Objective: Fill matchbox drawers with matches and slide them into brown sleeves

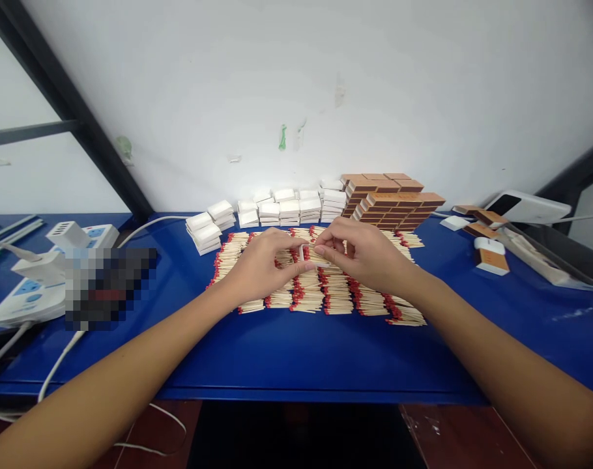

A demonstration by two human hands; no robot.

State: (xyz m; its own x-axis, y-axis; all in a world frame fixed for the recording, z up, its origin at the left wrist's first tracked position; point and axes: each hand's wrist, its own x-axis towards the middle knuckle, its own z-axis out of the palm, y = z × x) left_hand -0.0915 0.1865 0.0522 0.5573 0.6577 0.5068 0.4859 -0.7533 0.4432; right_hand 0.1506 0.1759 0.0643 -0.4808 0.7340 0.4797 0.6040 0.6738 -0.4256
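Between the thumb and fingers of my left hand (264, 260) is a small white matchbox tray (322, 264), held above rows of red-tipped matches (338, 301). My right hand (367, 251) is closed in a pinch at the tray's right part, with the fingertips over its opening. Whatever those fingertips grip is hidden. The matches lie in several bundled columns on the blue table (277, 358), under and around both hands. White matchbox trays (285, 210) are stacked behind the left hand. Brown matchboxes (397, 202) form a stepped pile behind the right hand.
At the left are a white power strip (52, 280) with plugs and cables and a pixelated dark object (115, 286). At the right lie loose matchboxes (492, 260), a white device (531, 205) and a dark transparent bag (560, 251). A white wall (296, 78) stands behind.
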